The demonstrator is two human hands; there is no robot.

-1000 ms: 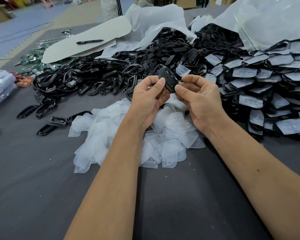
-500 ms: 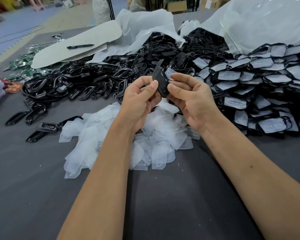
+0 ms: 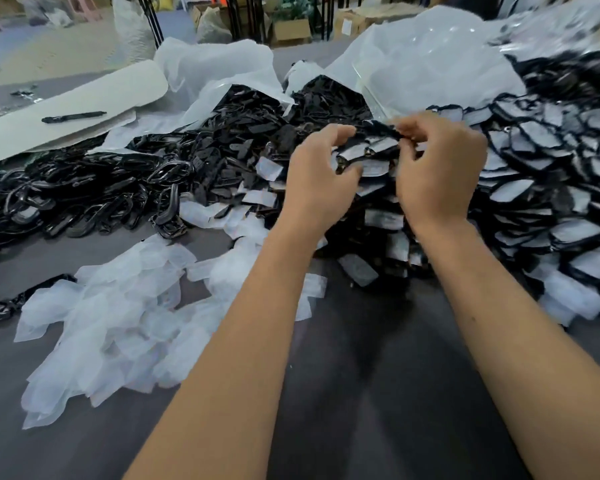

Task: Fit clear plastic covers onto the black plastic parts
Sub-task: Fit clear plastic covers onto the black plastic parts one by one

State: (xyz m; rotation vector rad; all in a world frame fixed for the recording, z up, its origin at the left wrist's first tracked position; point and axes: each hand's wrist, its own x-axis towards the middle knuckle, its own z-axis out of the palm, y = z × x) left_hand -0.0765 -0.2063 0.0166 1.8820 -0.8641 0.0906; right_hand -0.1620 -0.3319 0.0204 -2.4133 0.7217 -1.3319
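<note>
My right hand (image 3: 440,171) pinches a black plastic part (image 3: 378,130) at its fingertips, above the heap of covered black parts (image 3: 551,202) on the right. Motion blur hides whether a clear cover sits on the held part. My left hand (image 3: 317,178) is just left of it, its fingers loosely curled and holding nothing that I can see; the index tip is near the part's left end. Loose clear plastic covers (image 3: 118,323) lie in a pile at the near left. Bare black parts (image 3: 101,188) are heaped at the far left.
The work lies on a dark grey table (image 3: 361,410). Big clear plastic bags (image 3: 430,57) spill more black parts at the back. A white sheet (image 3: 84,98) with a black pen (image 3: 73,116) lies at the back left. Cardboard boxes stand beyond the table.
Both hands have moved forward and right, from above the clear covers to above the heap of covered parts. The left hand's grip on the black part has loosened, and the view has swung right.
</note>
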